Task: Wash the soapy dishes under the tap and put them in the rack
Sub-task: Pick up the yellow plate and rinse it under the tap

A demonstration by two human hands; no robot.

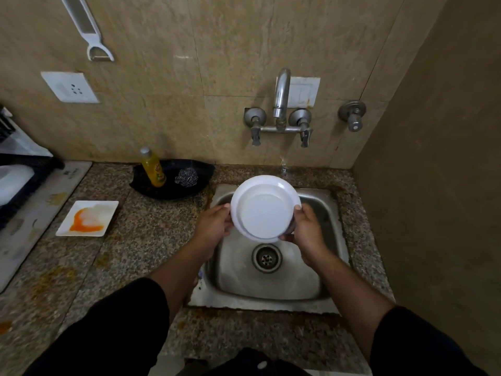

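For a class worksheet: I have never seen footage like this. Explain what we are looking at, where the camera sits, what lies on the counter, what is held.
There is no machine: one camera on a person's head looks down at their arms. The left hand and right hand grip a round white plate by its rim, underside towards the camera, above the steel sink, where the tap runs water. On the speckled stone counter lie a square white plate smeared orange and a black tray holding a yellow bottle and a steel scrubber.
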